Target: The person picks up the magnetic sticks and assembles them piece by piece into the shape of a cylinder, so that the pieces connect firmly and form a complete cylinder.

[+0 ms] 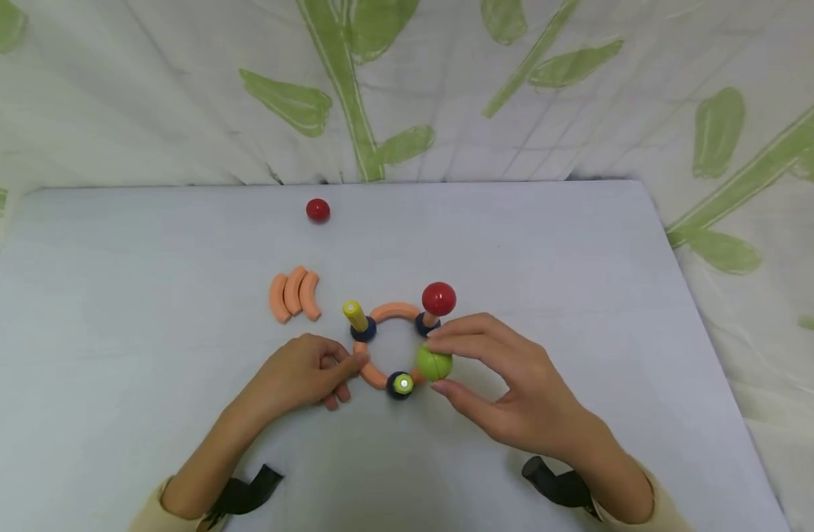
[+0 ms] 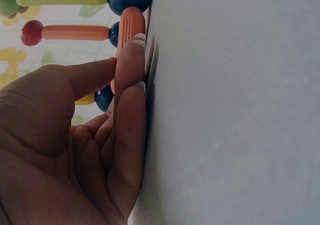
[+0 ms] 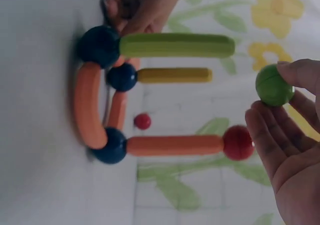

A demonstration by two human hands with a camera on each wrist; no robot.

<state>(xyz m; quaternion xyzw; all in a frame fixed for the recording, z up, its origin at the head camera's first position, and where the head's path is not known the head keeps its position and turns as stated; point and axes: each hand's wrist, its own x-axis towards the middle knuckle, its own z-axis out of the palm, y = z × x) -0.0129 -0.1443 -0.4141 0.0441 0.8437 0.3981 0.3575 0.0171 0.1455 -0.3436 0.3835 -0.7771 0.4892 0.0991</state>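
Observation:
A ring of orange curved bars (image 1: pixel 393 310) and dark blue balls (image 3: pixel 100 46) lies on the table. From those balls rise a green rod (image 3: pixel 175 45), a yellow rod (image 3: pixel 175 75) and an orange rod (image 3: pixel 175 145) topped by a red ball (image 1: pixel 439 298). My left hand (image 1: pixel 307 373) pinches the ring's near-left curved bar (image 1: pixel 372 375) between thumb and fingers. Above the ring's right side, my right hand (image 1: pixel 523 388) holds a green ball (image 3: pixel 274 85) in its fingertips. In the right wrist view, a gap separates that ball from the green rod's bare tip.
Several loose orange curved bars (image 1: pixel 293 294) lie side by side left of the ring. A loose red ball (image 1: pixel 318 210) sits near the back edge of the white table (image 1: pixel 546 244). Behind hangs a leaf-patterned curtain (image 1: pixel 200 111).

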